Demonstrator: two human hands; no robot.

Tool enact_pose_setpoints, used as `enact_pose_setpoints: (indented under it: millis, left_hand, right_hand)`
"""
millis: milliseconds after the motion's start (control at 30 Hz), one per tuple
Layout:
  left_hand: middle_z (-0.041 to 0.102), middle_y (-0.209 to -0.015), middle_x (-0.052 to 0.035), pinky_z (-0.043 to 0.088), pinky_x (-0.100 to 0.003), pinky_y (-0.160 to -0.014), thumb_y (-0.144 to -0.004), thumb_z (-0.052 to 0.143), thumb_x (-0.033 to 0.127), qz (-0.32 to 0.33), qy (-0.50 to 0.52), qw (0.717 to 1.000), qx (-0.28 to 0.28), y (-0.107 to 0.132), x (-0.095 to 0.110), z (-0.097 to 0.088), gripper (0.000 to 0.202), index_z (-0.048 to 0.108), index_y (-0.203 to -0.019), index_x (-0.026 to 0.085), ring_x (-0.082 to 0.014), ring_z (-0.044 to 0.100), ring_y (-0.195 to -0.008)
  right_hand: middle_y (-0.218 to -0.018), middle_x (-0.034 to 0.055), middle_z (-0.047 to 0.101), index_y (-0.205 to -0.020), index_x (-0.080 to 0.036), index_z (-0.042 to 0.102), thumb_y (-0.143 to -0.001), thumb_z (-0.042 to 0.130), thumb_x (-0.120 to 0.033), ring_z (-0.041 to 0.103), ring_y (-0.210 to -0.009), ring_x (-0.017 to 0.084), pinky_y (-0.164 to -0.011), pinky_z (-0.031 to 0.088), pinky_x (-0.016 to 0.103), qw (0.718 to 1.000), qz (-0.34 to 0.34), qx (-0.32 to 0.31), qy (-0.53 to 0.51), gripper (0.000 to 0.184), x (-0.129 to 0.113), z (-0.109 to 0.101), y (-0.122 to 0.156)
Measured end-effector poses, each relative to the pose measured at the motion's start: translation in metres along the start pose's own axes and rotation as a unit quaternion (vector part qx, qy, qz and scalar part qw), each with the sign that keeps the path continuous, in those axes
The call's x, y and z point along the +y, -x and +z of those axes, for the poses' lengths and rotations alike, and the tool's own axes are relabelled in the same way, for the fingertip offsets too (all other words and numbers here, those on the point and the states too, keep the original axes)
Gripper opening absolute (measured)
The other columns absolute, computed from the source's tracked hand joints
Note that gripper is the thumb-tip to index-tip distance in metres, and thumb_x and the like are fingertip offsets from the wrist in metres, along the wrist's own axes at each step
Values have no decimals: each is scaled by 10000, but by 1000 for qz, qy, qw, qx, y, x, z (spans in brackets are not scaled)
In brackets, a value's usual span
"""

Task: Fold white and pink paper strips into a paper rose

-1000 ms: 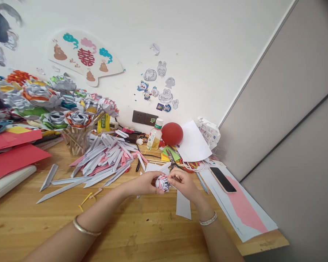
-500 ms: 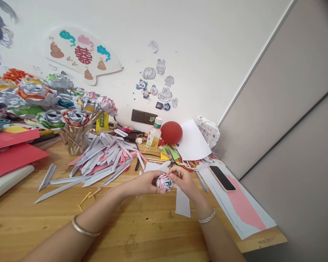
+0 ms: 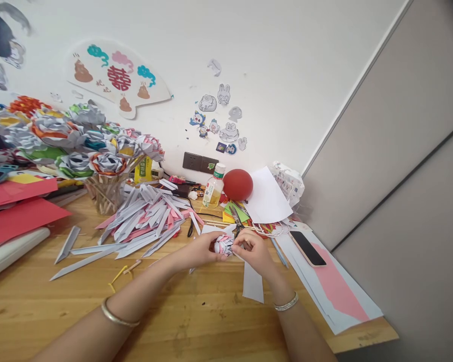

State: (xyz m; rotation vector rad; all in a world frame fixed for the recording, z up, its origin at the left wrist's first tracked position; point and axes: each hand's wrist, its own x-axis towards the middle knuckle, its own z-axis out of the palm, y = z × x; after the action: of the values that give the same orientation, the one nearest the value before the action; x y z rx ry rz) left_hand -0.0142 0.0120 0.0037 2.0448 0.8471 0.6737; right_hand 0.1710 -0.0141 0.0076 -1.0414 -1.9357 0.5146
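The left hand, half-curled, cups the flower from nine o'clock, seemingly to steady it while the right hand bends its fingers to the three o'clock edge, their hold unclear, with strips handy at ten o'clock.

- Wooden tabletop
- Heap of folded white and pink paper strips
- Clear cup of stick-stemmed paper flowers
- Bent yellow strip
- Paper sheets along the right edge
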Motion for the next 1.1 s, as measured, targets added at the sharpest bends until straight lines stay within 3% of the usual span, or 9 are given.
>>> enact_pose_setpoints:
  millis: [167,467,833,1100]
  left_hand:
    - [573,-798,-1,377,-240,-587,-631,615,389,-9,-12,1000,7,0,3,0,468,527,-1032,164,-150,474,-660]
    - [611,-920,-33,406,-260,-672,-635,608,383,7,-11,999,42,-3,-7,4,493,520,-1067,163,-191,531,-773]
    - [622,-874,-37,413,-258,-658,-617,618,398,-6,2,999,53,-4,-7,4,464,550,-1003,148,-188,545,-752]
    - [622,-939,-70,407,-280,-685,-613,627,365,-45,-27,994,95,-5,-7,7,555,517,-1105,132,-214,546,-793]
  right_hand:
    - [-696,2,520,-682,-192,599,-739,590,-233,465,-628,129,-550,341,243,999,1,10,37,71,0,0,0]
    - [-711,5,556,-698,-190,610,-745,568,-213,511,-700,141,-614,382,241,997,0,53,54,67,4,5,0]
    - [-686,1,540,-694,-166,599,-753,535,-216,492,-633,123,-571,375,221,998,47,34,32,100,6,6,-1]
    - [-664,4,539,-638,-179,568,-753,491,-175,489,-660,133,-623,366,230,976,9,99,195,138,-1,15,1]
